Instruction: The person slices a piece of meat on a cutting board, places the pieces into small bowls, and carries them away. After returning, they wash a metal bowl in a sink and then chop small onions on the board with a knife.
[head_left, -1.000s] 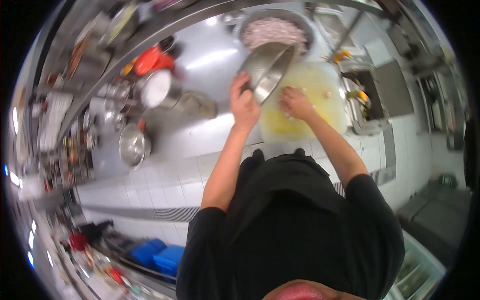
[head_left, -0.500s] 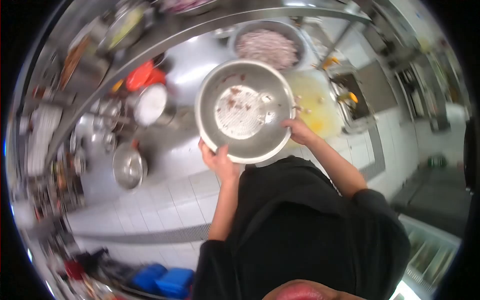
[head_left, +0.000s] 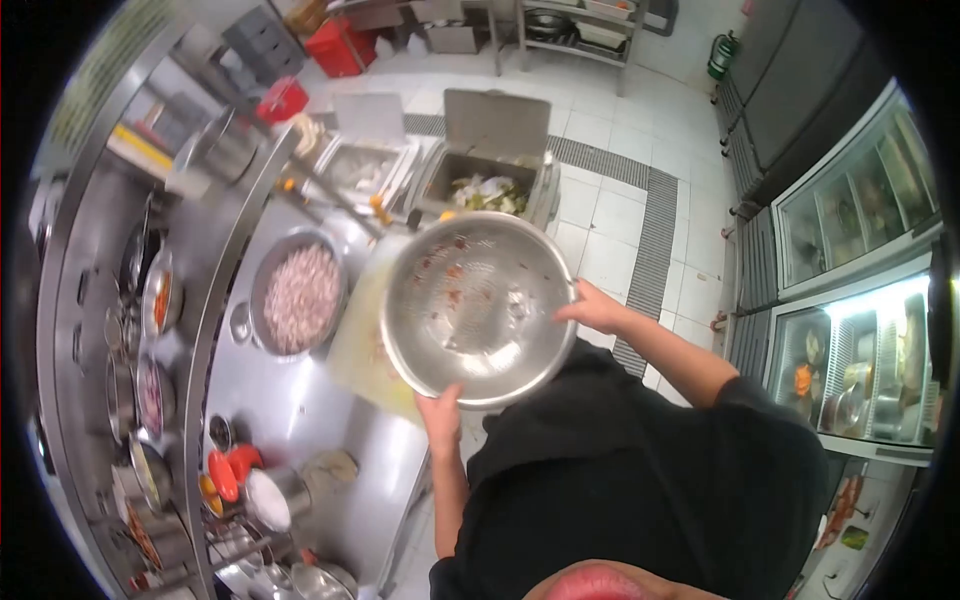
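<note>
A large metal colander with a perforated bottom hangs in front of me, held by its rim on both sides. Small reddish-brown scraps stick to its inside. My left hand grips the near-left rim, thumb over the edge. On the right rim, my right hand is closed with its thumb inside. Partly hidden behind the colander lies a yellowish cutting board on the steel table's corner. Beyond the colander stands a waste bin with its lid up and green and white scraps inside.
On the steel table stands a big bowl of chopped pinkish pieces. A pot with white contents is nearer. A shelf runs above the table's left side. Lit glass-door fridges stand right. A drain grate crosses the tiled floor.
My view and body have turned right, from the steel table toward the open bin and fridges. Both hands still hold the colander, now nearer the bin.
</note>
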